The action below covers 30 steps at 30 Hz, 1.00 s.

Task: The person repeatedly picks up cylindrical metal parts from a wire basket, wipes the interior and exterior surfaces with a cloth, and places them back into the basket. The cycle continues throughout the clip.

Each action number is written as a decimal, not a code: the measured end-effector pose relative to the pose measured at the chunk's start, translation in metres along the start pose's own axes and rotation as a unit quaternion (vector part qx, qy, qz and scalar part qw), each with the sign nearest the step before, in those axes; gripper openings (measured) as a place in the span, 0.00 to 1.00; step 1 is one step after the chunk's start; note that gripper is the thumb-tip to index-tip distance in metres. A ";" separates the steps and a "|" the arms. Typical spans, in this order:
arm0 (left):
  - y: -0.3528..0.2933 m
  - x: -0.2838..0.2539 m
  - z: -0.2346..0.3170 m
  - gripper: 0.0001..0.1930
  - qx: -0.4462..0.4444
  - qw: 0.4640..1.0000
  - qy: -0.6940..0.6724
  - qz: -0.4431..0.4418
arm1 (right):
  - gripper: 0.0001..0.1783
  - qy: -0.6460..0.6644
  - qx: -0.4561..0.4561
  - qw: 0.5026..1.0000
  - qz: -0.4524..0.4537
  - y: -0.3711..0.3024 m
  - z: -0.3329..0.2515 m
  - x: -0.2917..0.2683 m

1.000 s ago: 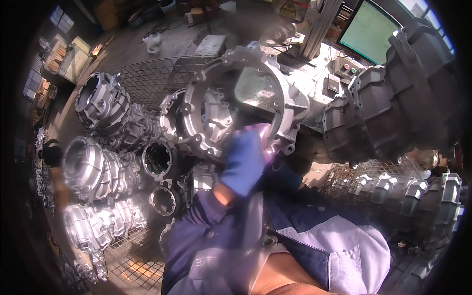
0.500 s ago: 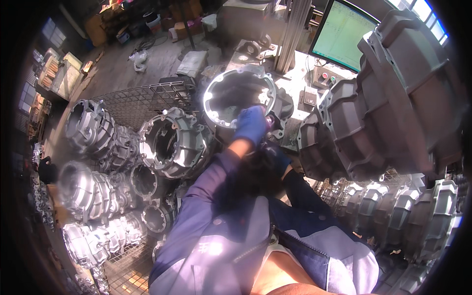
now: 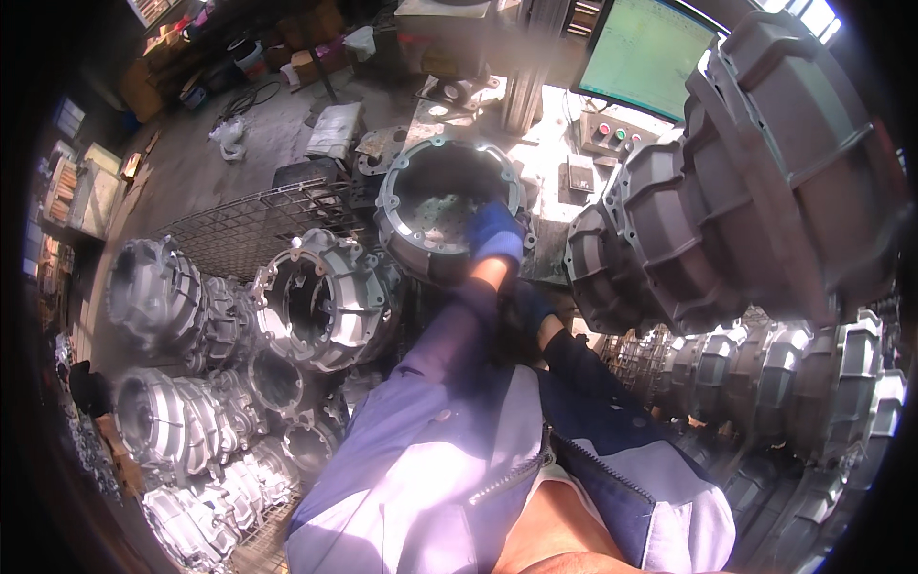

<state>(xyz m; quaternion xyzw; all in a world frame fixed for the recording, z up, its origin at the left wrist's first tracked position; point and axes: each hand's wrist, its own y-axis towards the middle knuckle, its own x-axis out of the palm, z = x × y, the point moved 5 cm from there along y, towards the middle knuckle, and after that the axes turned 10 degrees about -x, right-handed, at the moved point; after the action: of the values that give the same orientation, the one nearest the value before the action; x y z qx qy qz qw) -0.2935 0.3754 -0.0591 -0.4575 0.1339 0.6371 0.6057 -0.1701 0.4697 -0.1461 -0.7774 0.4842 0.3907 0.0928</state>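
Observation:
A round, hollow metal housing (image 3: 400, 234) stands on the bench in front of me, its wide opening facing up. My left hand (image 3: 495, 236), in a blue glove, is at the near right part of its rim. The fingers look curled, but what they close on is hidden behind the hand. Lower and to the right, my right hand (image 3: 532, 304), also gloved, lies in deep shadow close to the housing's near side. Its fingers cannot be made out.
Similar metal housings (image 3: 330, 297) are stacked at the left beside a wire mesh cage (image 3: 244, 215). Large housings (image 3: 755, 182) rise close at the right. Behind the bench are a monitor (image 3: 639, 62), a button box (image 3: 612, 134) and a metal post (image 3: 526, 81).
My view has shifted, and the housing's opening looks rounder, its rim less brightly lit. The left hand stays at the rim; a purplish patch beside it no longer shows.

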 end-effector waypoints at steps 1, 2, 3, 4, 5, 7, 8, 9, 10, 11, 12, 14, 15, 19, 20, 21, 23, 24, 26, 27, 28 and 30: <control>0.000 0.000 -0.002 0.25 0.011 1.000 0.001 -0.008 | 0.18 0.027 0.004 1.000 0.004 -0.004 0.005 0.008; 0.000 -0.005 -0.004 0.25 0.033 0.999 -0.005 -0.005 | 0.19 0.059 -0.010 0.998 0.000 -0.004 0.010 0.016; -0.003 -0.016 -0.005 0.25 0.101 0.993 0.030 0.061 | 0.19 0.130 0.015 0.991 0.004 -0.005 0.019 0.025; -0.010 -0.029 -0.010 0.25 0.177 0.973 0.057 0.135 | 0.18 0.207 0.021 0.978 -0.001 0.000 0.026 0.036; -0.006 -0.038 -0.021 0.28 0.220 0.965 0.108 0.094 | 0.18 0.284 0.077 0.956 0.002 -0.003 0.033 0.045; 0.003 -0.066 -0.051 0.34 0.295 0.934 0.186 0.079 | 0.17 0.423 0.236 0.874 0.031 -0.007 0.046 0.061; 0.001 -0.080 -0.067 0.35 0.362 0.904 0.198 0.111 | 0.17 0.422 0.288 0.859 0.036 -0.005 0.048 0.065; 0.015 -0.086 -0.087 0.34 0.338 0.910 0.237 0.031 | 0.17 0.364 0.291 0.884 0.040 -0.002 0.046 0.064; 0.024 -0.087 -0.102 0.32 0.319 0.907 0.274 -0.013 | 0.17 0.234 0.244 0.940 0.033 0.006 0.041 0.056; 0.026 -0.088 -0.107 0.31 0.342 0.911 0.229 0.008 | 0.17 0.215 0.256 0.941 0.049 0.010 0.037 0.054; 0.029 -0.087 -0.115 0.29 0.333 0.918 0.214 0.005 | 0.18 0.270 0.302 0.911 0.076 0.012 0.035 0.055; 0.030 -0.086 -0.121 0.23 0.357 0.915 0.184 0.031 | 0.18 0.578 0.457 0.658 0.156 0.002 0.031 0.070; 0.027 -0.086 -0.123 0.20 0.358 0.917 0.173 0.036 | 0.19 0.486 0.415 0.755 0.145 0.006 0.030 0.063; 0.017 -0.090 -0.125 0.20 0.330 0.922 0.201 0.014 | 0.20 0.316 0.331 0.884 0.097 0.010 0.028 0.058; 0.014 -0.093 -0.124 0.20 0.335 0.919 0.205 0.018 | 0.21 0.322 0.354 0.873 0.094 0.008 0.030 0.061; 0.014 -0.095 -0.122 0.20 0.332 0.919 0.212 0.008 | 0.21 0.354 0.373 0.852 0.103 0.006 0.032 0.063; 0.015 -0.096 -0.122 0.20 0.310 0.927 0.212 -0.009 | 0.20 0.419 0.407 0.804 0.114 0.004 0.033 0.067; 0.016 -0.095 -0.122 0.20 0.307 0.928 0.211 -0.013 | 0.19 0.291 0.328 0.894 0.095 0.010 0.030 0.058; 0.019 -0.092 -0.124 0.20 0.299 0.934 0.196 -0.019 | 0.15 0.051 0.201 0.978 0.034 0.018 0.019 0.048; 0.020 -0.090 -0.126 0.20 0.301 0.934 0.193 -0.018 | 0.13 -0.046 0.112 0.993 0.012 0.020 0.011 0.047; 0.022 -0.088 -0.129 0.20 0.298 0.936 0.187 -0.018 | 0.11 -0.112 0.076 0.991 -0.018 0.019 0.009 0.047; 0.023 -0.086 -0.133 0.21 0.316 0.932 0.177 0.000 | 0.12 -0.179 0.039 0.982 -0.045 0.015 0.012 0.052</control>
<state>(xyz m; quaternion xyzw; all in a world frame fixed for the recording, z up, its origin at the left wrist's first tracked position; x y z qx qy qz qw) -0.2715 0.2180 -0.0769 -0.3478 0.4332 0.4703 0.6857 -0.1772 0.4324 -0.1867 -0.7113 0.4393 0.5003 0.2255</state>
